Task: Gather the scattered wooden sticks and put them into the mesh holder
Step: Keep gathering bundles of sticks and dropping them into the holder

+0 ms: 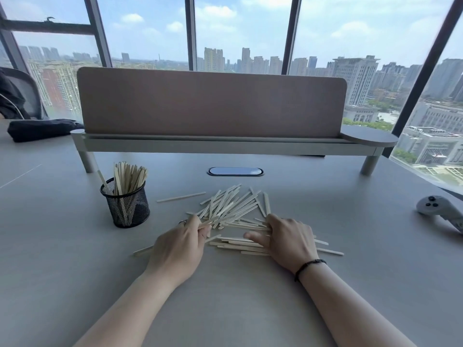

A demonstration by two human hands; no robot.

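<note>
A loose pile of pale wooden sticks [235, 206] lies scattered on the grey table [225, 284] in front of me. The black mesh holder [127, 206] stands upright to the left of the pile, with several sticks standing in it. My left hand [179, 246] rests at the pile's near left edge, fingers pinched on a few sticks. My right hand [285, 240] lies palm down on the pile's near right side, fingers spread over the sticks and pressing on them. One stray stick [181, 197] lies apart between the holder and the pile.
A raised shelf with a brown divider panel [213, 106] spans the table's far side. A cable port [235, 171] sits beyond the pile. A white game controller [441, 211] lies at the right edge. A dark bag [42, 130] rests far left.
</note>
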